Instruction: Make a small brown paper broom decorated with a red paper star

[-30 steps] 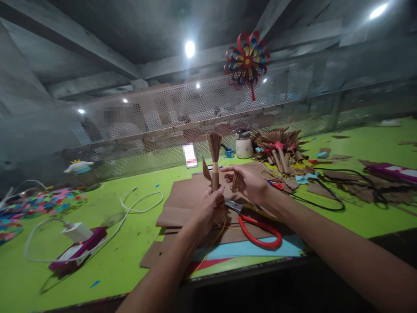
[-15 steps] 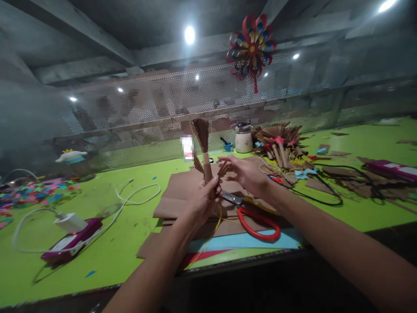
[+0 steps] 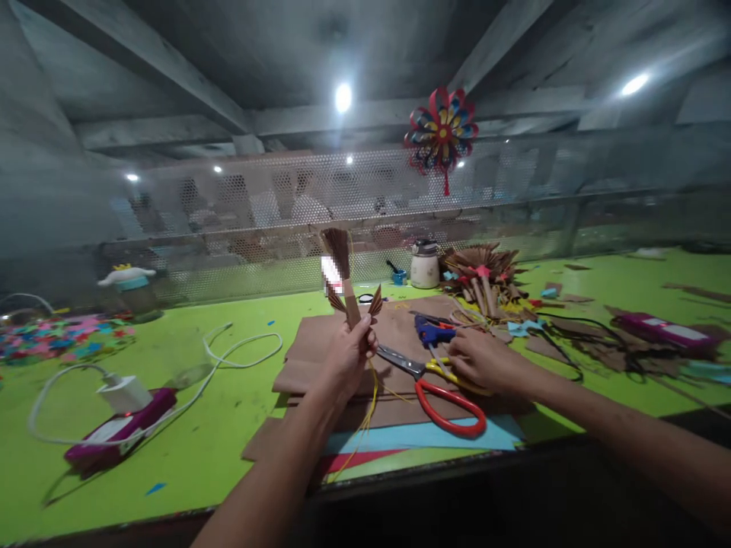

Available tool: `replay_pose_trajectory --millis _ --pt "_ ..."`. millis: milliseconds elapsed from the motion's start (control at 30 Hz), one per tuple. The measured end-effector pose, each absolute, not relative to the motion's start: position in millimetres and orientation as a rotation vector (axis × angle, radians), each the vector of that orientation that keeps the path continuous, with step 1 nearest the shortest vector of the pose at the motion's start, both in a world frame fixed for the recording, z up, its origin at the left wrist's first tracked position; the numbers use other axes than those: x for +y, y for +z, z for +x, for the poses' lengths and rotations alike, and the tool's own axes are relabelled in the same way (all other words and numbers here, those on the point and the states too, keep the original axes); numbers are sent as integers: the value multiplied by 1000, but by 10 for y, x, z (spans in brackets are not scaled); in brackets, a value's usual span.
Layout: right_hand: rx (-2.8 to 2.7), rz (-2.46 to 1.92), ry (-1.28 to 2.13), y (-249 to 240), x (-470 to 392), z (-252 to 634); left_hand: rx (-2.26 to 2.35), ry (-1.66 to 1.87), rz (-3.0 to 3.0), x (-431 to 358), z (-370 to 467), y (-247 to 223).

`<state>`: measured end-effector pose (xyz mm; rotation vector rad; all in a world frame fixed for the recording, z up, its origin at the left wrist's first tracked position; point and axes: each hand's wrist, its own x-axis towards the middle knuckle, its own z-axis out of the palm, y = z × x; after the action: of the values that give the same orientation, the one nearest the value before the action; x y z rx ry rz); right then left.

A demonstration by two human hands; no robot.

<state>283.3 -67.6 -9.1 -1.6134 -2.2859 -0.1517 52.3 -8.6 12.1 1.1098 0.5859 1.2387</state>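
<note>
Left hand (image 3: 354, 350) grips paper bundle (image 3: 351, 298). Right hand (image 3: 480, 361), at left's three o'clock, curled at glue gun (image 3: 435, 333); grip unclear.

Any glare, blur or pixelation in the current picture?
In the head view, the central round white ceiling light glares with a hazy halo; same view, detail behind the grey perforated metal screen is indistinct; same view, a white pixelated patch adjoins the brown pleated-paper bundle.
</note>
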Motion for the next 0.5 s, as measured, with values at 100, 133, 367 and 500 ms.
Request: replay_pose_trajectory --millis 100,133,367,500 --pt "-2188 -1632 -238 -18 -495 2971 616 1232 1115 -63 536 97" --pt "-2178 -1638 -233 14 -429 3007 624 1224 1118 -53 543 85" --pt "-2197 -1697 -3 -1 -102 2944 593 1150 1105 -12 558 13" --pt "-2173 -1605 -46 -51 -27 2854 584 1169 1122 -38 528 36"
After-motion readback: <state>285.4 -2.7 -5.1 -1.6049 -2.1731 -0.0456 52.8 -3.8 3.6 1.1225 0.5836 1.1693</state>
